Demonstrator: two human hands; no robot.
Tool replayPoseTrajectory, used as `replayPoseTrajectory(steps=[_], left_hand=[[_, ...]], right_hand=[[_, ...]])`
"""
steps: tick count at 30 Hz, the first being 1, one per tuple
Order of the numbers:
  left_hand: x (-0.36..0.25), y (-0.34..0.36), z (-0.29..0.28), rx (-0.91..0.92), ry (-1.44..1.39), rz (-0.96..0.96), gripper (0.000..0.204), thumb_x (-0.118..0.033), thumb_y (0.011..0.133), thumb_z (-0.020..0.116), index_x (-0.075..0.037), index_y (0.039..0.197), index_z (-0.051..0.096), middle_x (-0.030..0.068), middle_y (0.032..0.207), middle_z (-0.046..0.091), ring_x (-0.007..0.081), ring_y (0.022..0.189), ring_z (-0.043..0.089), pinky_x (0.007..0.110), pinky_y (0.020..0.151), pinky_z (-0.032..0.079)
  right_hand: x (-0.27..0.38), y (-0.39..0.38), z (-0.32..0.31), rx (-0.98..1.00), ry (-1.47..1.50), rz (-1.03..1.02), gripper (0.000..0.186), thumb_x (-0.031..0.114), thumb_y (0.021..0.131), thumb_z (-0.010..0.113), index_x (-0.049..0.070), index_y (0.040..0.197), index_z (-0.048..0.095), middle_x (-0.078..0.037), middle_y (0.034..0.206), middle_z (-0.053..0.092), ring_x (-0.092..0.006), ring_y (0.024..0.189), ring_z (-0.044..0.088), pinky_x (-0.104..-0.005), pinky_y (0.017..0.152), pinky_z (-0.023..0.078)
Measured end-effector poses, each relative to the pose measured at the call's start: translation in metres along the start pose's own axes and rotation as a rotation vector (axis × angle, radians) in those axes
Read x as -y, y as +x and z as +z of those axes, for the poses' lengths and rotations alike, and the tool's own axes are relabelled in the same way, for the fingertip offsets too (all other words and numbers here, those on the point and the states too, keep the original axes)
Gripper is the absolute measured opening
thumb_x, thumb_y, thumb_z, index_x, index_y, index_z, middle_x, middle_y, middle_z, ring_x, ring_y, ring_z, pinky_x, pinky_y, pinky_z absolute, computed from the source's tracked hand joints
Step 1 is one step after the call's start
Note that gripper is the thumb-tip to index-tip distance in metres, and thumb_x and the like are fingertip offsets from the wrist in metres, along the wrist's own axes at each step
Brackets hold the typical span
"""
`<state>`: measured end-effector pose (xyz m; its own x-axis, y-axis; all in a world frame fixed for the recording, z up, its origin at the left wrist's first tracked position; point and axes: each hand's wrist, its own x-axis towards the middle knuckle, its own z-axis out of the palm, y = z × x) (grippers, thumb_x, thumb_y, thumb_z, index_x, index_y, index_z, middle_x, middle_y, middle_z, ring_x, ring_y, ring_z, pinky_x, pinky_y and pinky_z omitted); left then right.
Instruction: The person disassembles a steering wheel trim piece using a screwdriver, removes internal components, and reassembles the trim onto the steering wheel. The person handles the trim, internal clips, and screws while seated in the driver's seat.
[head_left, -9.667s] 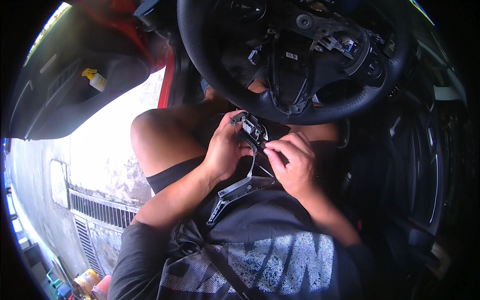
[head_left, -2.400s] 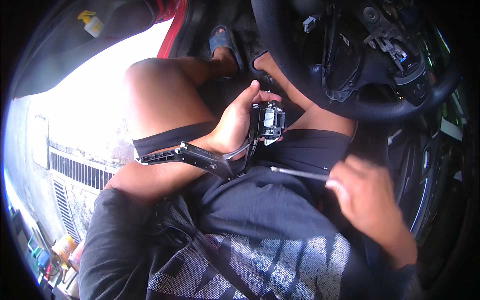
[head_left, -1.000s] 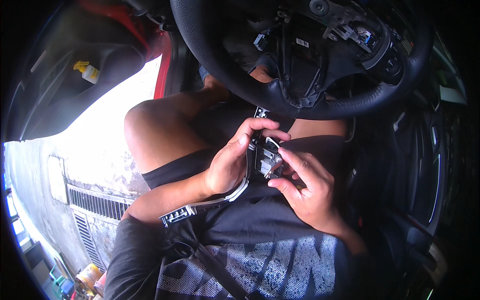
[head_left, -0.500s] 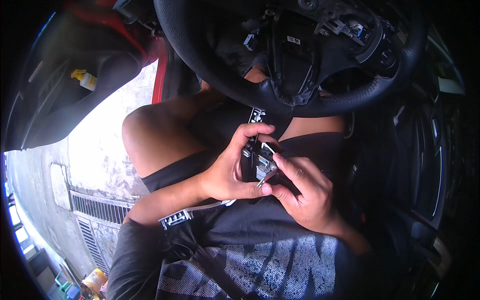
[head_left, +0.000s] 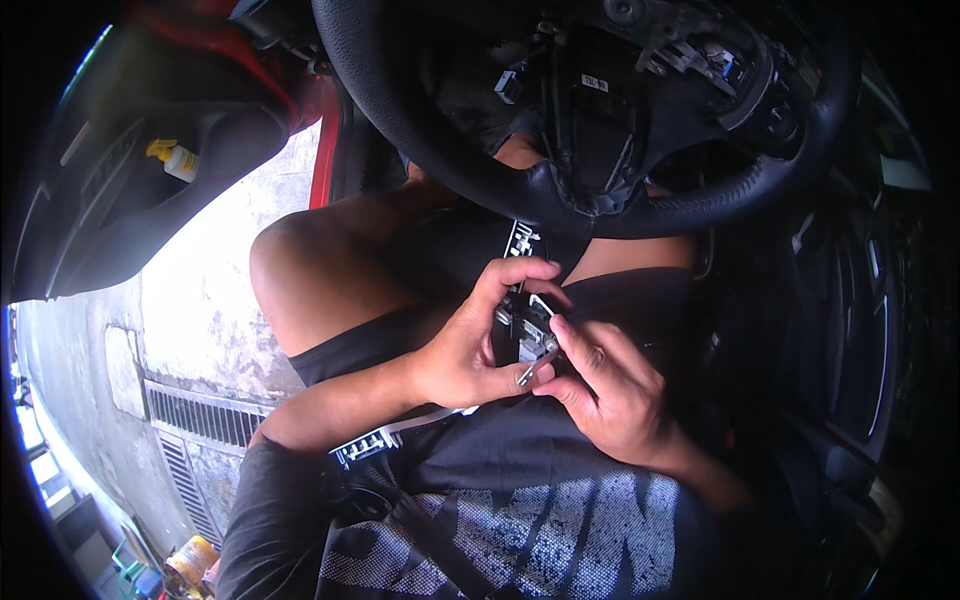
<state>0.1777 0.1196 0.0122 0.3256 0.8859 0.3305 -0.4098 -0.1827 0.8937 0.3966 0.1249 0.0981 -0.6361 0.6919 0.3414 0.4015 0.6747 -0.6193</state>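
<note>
In the head view, my left hand (head_left: 465, 355) is closed round a small black-and-grey switch module (head_left: 532, 345) over my lap, thumb along its lower edge, index finger arched above it. My right hand (head_left: 610, 395) pinches the same module from the right with thumb and index finger. A thin metallic piece points down-left between my thumbs; I cannot tell whether it is a tool. A curved trim bracket (head_left: 365, 445) with clips at its ends runs under my left hand, one end (head_left: 520, 238) reaching up beneath the steering wheel; its middle is hidden.
The steering wheel (head_left: 670, 210), its centre exposed, hangs over my legs. At left stands the open car door (head_left: 100, 220) with a yellow-topped bottle (head_left: 180, 160), above concrete ground with drain grates (head_left: 200, 410). Coloured containers (head_left: 195, 560) stand bottom left. Dark car interior lies at right.
My right hand, earlier out to the right holding a thin rod, has come onto the module. The bracket has turned. Since half a second ago both hands have shifted only slightly.
</note>
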Motion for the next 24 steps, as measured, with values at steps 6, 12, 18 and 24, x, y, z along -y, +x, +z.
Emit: replayPoseTrajectory(steps=[6, 12, 18, 24], left_hand=[[-0.006, 0.007, -0.004, -0.067, -0.509, -0.249, 0.123, 0.004, 0.085, 0.088, -0.019, 0.177, 0.011, 0.0261, 0.150, 0.061, 0.0285, 0.134, 0.067, 0.041, 0.123, 0.047], [-0.013, 0.006, -0.012, -0.044, -0.767, -0.210, 0.120, -0.005, 0.083, 0.095, -0.021, 0.174, 0.017, 0.0296, 0.151, 0.060, 0.0413, 0.133, 0.069, 0.058, 0.118, 0.053], [-0.022, 0.006, -0.011, -0.027, -0.832, -0.236, 0.119, -0.009, 0.083, 0.096, -0.022, 0.173, 0.018, 0.0312, 0.154, 0.058, 0.0455, 0.138, 0.065, 0.063, 0.120, 0.051], [-0.021, 0.006, -0.012, -0.007, -0.869, -0.228, 0.118, -0.005, 0.084, 0.093, -0.023, 0.173, 0.018, 0.0317, 0.158, 0.055, 0.0476, 0.145, 0.059, 0.066, 0.122, 0.047]], right_hand=[[0.001, 0.008, -0.006, 0.082, -0.027, 0.050, 0.075, 0.025, 0.088, 0.092, 0.002, 0.154, 0.064, -0.012, 0.113, 0.068, -0.0252, 0.100, 0.072, -0.0379, 0.086, 0.061], [-0.001, -0.002, -0.046, -0.136, -0.033, 0.173, 0.060, 0.027, 0.093, 0.089, 0.000, 0.143, 0.070, -0.015, 0.108, 0.075, -0.0277, 0.099, 0.073, -0.0399, 0.084, 0.060], [-0.065, -0.064, -0.060, 0.071, -0.317, 0.381, 0.037, 0.011, 0.092, 0.086, 0.006, 0.127, 0.079, -0.015, 0.109, 0.068, -0.0335, 0.097, 0.069, -0.0411, 0.086, 0.058], [-0.080, -0.081, -0.049, 0.056, -0.331, 0.378, 0.028, 0.008, 0.090, 0.085, 0.007, 0.118, 0.084, -0.013, 0.109, 0.067, -0.0312, 0.095, 0.067, -0.0416, 0.085, 0.058]])
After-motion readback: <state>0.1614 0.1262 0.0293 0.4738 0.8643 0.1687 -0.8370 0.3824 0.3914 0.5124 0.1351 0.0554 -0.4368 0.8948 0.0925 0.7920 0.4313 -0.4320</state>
